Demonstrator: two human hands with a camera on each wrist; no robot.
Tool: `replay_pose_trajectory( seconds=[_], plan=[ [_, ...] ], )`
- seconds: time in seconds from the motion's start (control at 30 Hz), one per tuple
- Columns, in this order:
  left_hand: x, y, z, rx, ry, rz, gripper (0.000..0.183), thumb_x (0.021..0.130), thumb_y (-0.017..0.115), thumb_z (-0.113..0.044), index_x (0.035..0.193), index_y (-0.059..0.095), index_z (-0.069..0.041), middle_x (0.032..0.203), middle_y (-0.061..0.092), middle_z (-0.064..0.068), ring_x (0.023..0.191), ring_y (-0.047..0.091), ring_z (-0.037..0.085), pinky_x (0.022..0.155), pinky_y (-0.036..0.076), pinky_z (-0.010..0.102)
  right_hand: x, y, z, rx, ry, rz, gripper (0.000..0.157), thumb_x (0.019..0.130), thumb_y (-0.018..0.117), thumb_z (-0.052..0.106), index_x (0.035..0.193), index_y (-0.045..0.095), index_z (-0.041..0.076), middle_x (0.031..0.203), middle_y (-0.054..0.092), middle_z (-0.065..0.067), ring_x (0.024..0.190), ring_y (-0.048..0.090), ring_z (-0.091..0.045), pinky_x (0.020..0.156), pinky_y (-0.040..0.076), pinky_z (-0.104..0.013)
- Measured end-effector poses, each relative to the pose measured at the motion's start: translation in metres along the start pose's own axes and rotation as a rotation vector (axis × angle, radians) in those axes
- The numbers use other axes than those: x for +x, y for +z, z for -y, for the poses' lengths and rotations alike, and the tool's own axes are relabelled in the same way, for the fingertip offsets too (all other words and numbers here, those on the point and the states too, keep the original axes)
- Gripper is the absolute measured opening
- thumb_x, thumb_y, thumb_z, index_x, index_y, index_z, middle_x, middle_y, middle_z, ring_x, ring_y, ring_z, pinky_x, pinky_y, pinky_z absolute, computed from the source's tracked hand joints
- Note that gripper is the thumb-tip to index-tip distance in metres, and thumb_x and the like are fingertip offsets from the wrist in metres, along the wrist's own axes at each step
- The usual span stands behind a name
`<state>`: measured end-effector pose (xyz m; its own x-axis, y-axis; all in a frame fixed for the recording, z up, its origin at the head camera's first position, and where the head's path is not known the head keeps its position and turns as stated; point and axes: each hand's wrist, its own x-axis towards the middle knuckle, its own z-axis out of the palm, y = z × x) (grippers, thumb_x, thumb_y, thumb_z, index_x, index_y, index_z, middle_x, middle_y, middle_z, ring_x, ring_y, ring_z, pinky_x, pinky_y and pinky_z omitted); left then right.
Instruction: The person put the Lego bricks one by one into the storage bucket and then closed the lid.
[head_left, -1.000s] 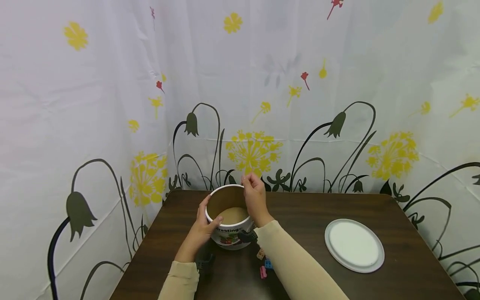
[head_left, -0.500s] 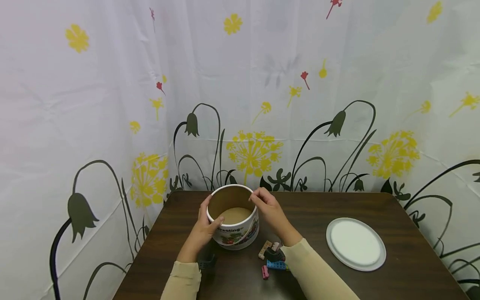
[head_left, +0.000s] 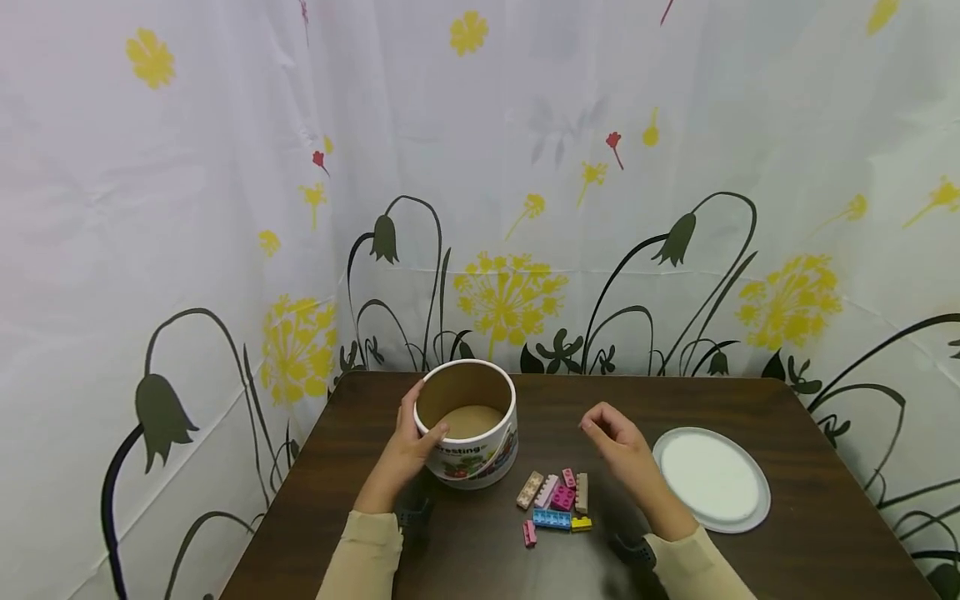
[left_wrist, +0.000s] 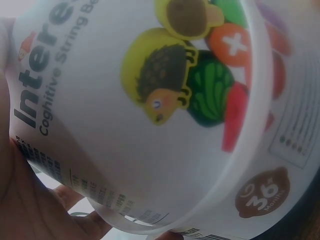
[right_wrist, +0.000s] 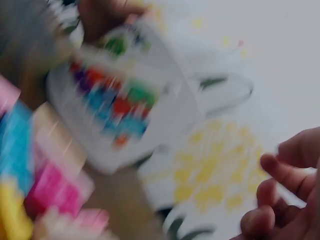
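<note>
A white bucket (head_left: 480, 464) with printed fruit pictures stands on the table, its mouth tipped towards me and its inside bare. My left hand (head_left: 401, 458) grips its near left rim, thumb over the edge and fingers along the outer wall. In the left wrist view the printed wall (left_wrist: 115, 150) fills most of the picture. My right hand (head_left: 626, 454) hovers right of the bucket with loosely curled fingers and nothing in them. Between the hands lie several toy bricks, including a blue brick (head_left: 552, 519), a magenta brick (head_left: 562, 498) and a yellow brick (head_left: 581, 524).
A round white lid (head_left: 711, 479) lies flat on the dark wooden table (head_left: 810, 508), to the right of my right hand. Behind the table hangs a white curtain (head_left: 480, 150) with flower prints. A small pink brick (head_left: 529, 533) lies nearest to me.
My right hand has left the bucket's right rim and moved right, towards the lid. The bricks that its forearm covered now show. My left hand keeps its grip on the bucket.
</note>
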<state>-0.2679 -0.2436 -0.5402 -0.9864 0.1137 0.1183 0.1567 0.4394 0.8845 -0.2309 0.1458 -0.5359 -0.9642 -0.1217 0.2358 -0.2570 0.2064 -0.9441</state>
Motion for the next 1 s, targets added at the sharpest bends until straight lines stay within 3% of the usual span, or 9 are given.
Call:
replay_pose_trajectory(
  seconds=[0.1, 0.2, 0.33, 0.53, 0.77, 1.0],
  plan=[
    [0.002, -0.002, -0.002, -0.004, 0.000, -0.008, 0.098, 0.096, 0.072, -0.035, 0.173, 0.013, -0.024, 0.174, 0.020, 0.024, 0.155, 0.033, 0.050, 0.124, 0.029, 0.070, -0.009, -0.007, -0.029, 0.008, 0.164, 0.035, 0.027, 0.110, 0.064, 0.028, 0.123, 0.064, 0.004, 0.086, 0.051, -0.004, 0.070, 0.049, -0.016, 0.062, 0.043, -0.026],
    [0.006, -0.007, -0.006, -0.012, 0.009, -0.022, 0.097, 0.097, 0.071, -0.033, 0.173, 0.013, -0.025, 0.174, 0.020, 0.023, 0.155, 0.032, 0.050, 0.124, 0.028, 0.071, -0.010, -0.007, -0.054, 0.018, 0.244, 0.056, 0.031, 0.110, 0.065, 0.030, 0.131, 0.063, 0.007, 0.080, 0.047, -0.002, 0.061, 0.045, -0.013, 0.055, 0.040, -0.028],
    [0.012, -0.013, -0.013, -0.011, 0.014, -0.023, 0.096, 0.097, 0.071, -0.034, 0.173, 0.012, -0.027, 0.174, 0.018, 0.022, 0.155, 0.031, 0.049, 0.125, 0.027, 0.071, -0.006, -0.003, -0.068, -0.034, 0.209, 0.037, 0.031, 0.109, 0.067, 0.031, 0.134, 0.064, 0.013, 0.083, 0.051, -0.004, 0.063, 0.048, -0.015, 0.058, 0.042, -0.028],
    [0.018, -0.014, -0.016, -0.012, 0.021, -0.010, 0.098, 0.097, 0.072, -0.037, 0.173, 0.011, -0.028, 0.175, 0.017, 0.021, 0.157, 0.030, 0.048, 0.127, 0.027, 0.069, -0.002, -0.002, -0.064, -0.155, 0.196, 0.055, 0.029, 0.107, 0.069, 0.033, 0.132, 0.068, 0.018, 0.090, 0.059, -0.007, 0.075, 0.057, -0.021, 0.066, 0.048, -0.031],
    [0.014, -0.006, -0.007, -0.038, 0.002, 0.007, 0.099, 0.096, 0.072, -0.034, 0.174, 0.011, -0.028, 0.176, 0.016, 0.020, 0.158, 0.028, 0.046, 0.128, 0.025, 0.067, -0.008, -0.005, -0.065, -0.258, 0.240, 0.184, 0.041, 0.098, 0.081, 0.040, 0.132, 0.070, 0.023, 0.094, 0.064, -0.002, 0.076, 0.057, -0.017, 0.065, 0.047, -0.028],
    [0.007, 0.001, 0.001, -0.044, -0.013, 0.024, 0.097, 0.098, 0.071, -0.031, 0.173, 0.011, -0.027, 0.176, 0.015, 0.020, 0.159, 0.028, 0.047, 0.129, 0.024, 0.067, -0.020, -0.004, -0.071, -0.294, 0.204, 0.263, 0.055, 0.085, 0.094, 0.034, 0.133, 0.072, 0.019, 0.094, 0.062, -0.002, 0.076, 0.054, -0.016, 0.063, 0.045, -0.025]
  ],
)
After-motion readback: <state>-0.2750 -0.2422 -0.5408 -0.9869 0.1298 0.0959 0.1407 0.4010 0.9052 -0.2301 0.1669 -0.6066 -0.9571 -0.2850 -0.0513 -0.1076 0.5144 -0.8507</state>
